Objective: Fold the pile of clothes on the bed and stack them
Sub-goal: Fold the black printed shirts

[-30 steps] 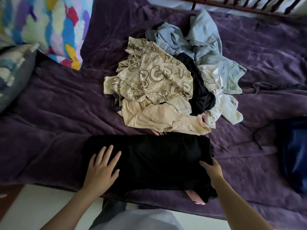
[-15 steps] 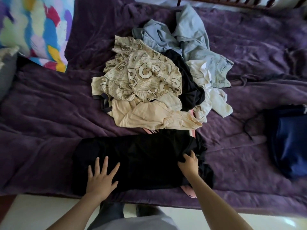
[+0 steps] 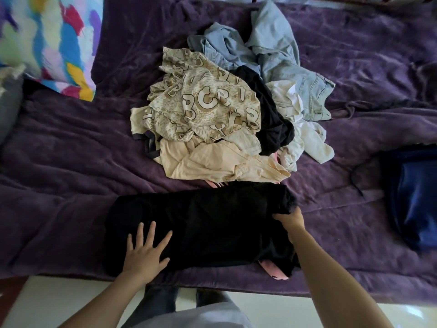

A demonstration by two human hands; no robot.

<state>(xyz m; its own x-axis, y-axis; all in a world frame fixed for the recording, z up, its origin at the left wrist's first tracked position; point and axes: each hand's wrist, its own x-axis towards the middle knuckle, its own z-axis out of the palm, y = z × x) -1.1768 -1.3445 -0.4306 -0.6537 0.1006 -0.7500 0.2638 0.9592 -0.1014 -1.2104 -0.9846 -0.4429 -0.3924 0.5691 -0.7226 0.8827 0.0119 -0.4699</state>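
Observation:
A black garment [image 3: 208, 223] lies spread flat near the front edge of the bed. My left hand [image 3: 144, 252] presses flat on its left part with fingers apart. My right hand [image 3: 289, 220] grips its right edge, where the cloth is bunched. A pink piece [image 3: 274, 272] pokes out under its lower right corner. Behind it lies the unfolded pile: a beige shirt with letter print [image 3: 203, 107], a cream top [image 3: 220, 164], a black piece [image 3: 272, 114], a white garment [image 3: 300, 131] and light blue jeans [image 3: 279, 58].
A purple blanket [image 3: 71, 166] covers the bed. A folded dark blue garment [image 3: 416, 192] lies at the right. A colourful pillow [image 3: 47, 41] and a grey one [image 3: 9, 107] lie at the left. The wooden bed rail runs along the top right. Pale floor shows below the bed edge.
My right hand moved from the garment's right edge inward over the cloth, then back out to the right edge, now gripping bunched fabric. The left hand stayed pressed flat.

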